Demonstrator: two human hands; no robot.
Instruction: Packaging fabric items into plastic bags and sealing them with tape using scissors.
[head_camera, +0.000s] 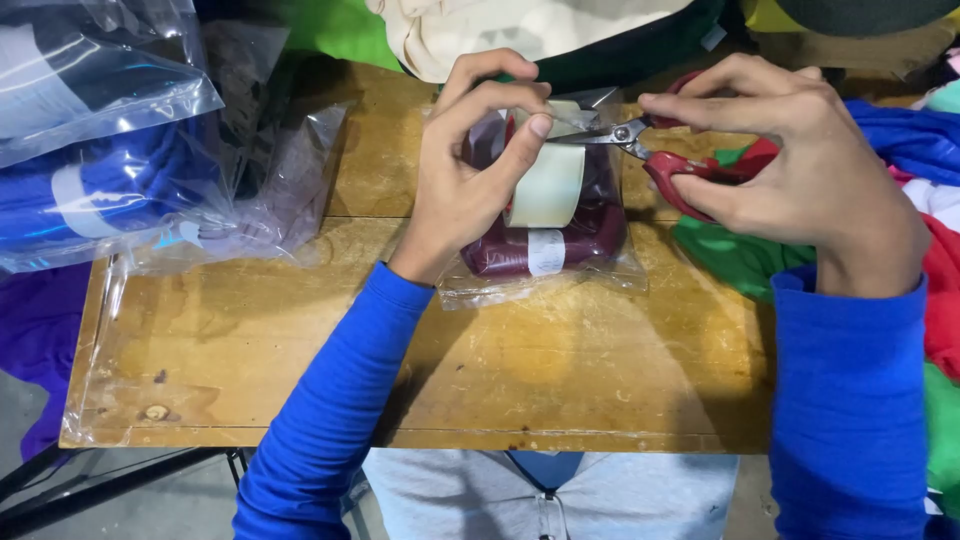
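Head view, listed from the wearer outward. Wooden table (300, 330): worn top, bare near edge, so the front half serves as working room. Clear packet with a folded maroon garment (545, 235): lies flat at mid-table, just beyond the wrists, square to the body so both hands meet over it. Left hand (470, 170): rests over the packet's left part, thumb and forefinger pinched on a strip of pale tape (550, 180) drawn up taut from the packet, held stretched so the blades can bite. Right hand (800, 160): fingers closed through the red handles of the scissors (650, 145), blades pointing left and meeting the tape at its top edge; whether the blades are parted cannot be told. Loose green, red and blue garments (920, 200): heaped at the right edge, beside the scissor hand. Bagged blue garments (90, 170): stacked at far left, apart from the work. Cream cloth (480, 30): beyond the table's far edge.
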